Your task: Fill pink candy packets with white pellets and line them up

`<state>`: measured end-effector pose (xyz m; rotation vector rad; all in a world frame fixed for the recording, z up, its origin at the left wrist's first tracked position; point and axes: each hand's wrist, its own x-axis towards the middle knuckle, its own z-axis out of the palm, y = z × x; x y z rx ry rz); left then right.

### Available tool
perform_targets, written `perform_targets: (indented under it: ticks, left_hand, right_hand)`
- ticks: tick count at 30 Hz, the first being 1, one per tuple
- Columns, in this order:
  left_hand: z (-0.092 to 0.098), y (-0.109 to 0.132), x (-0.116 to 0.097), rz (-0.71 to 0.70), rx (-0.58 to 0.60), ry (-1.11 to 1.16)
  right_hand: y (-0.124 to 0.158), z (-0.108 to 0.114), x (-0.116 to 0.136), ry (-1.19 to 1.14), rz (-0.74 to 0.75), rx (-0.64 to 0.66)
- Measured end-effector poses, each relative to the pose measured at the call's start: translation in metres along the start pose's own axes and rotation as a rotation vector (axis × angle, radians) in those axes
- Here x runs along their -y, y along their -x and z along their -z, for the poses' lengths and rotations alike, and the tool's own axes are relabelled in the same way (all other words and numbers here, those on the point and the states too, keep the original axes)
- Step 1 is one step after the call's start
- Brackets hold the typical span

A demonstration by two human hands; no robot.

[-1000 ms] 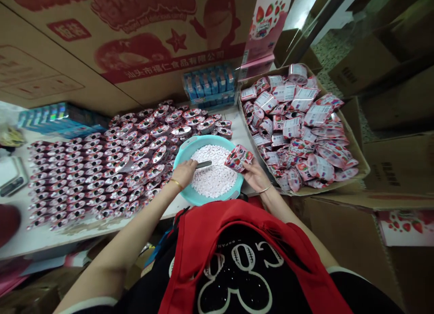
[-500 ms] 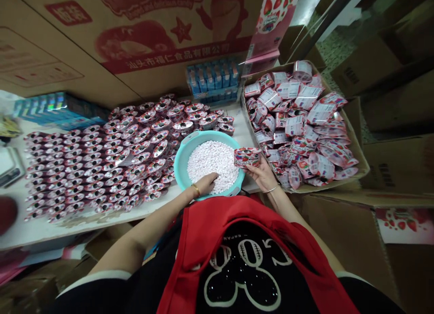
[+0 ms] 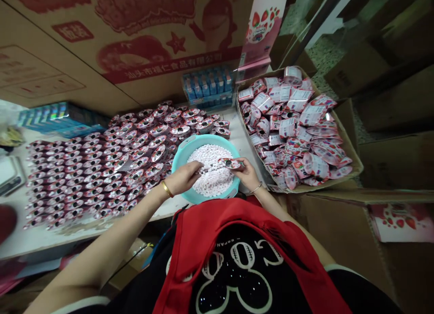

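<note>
A turquoise basin [image 3: 179,157] holds many small white candies [image 3: 213,183]. My right hand [image 3: 248,173] grips a red and pink printed packet [image 3: 230,164] over the basin's right side, with its opening turned upward. Over the basin's left side is my left hand [image 3: 185,176], its fingers pressed together at the candies; whatever is between the fingertips is too small to make out. Rows of similar packets [image 3: 115,162] stand upright on the table left of the basin.
A cardboard box [image 3: 356,162] full of loose packets [image 3: 298,124] is right of the basin. Blue boxes [image 3: 208,87] stand behind it, more blue boxes [image 3: 63,117] at back left. Large printed cartons [image 3: 135,43] rise behind the white table [image 3: 20,241]. A scale [image 3: 11,174] is far left.
My left hand has drawn back and left from the middle of the candies. My right hand has moved slightly left and turned the packet so its opening faces up.
</note>
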<state>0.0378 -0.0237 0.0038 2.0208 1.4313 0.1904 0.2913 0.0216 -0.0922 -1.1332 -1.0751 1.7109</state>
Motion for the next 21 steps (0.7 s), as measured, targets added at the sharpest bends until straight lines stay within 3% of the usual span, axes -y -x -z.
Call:
perform_targets:
  ticks: [7, 13, 17, 21]
  left_hand:
    - [0.025, -0.019, -0.051, 0.172, 0.186, -0.422]
    - [0.035, -0.026, -0.087, 0.197, 0.136, -0.476]
    - [0.043, -0.017, -0.083, 0.173, 0.108, -0.479]
    - [0.046, -0.005, -0.060, 0.174, -0.021, -0.379]
  right_hand:
    - [-0.002, -0.012, -0.013, 0.125, 0.115, 0.072]
    - [0.000, -0.017, -0.021, 0.027, 0.046, 0.066]
    - [0.000, -0.020, -0.018, -0.083, 0.011, 0.053]
    - [0.002, -0.025, -0.019, -0.154, -0.042, 0.118]
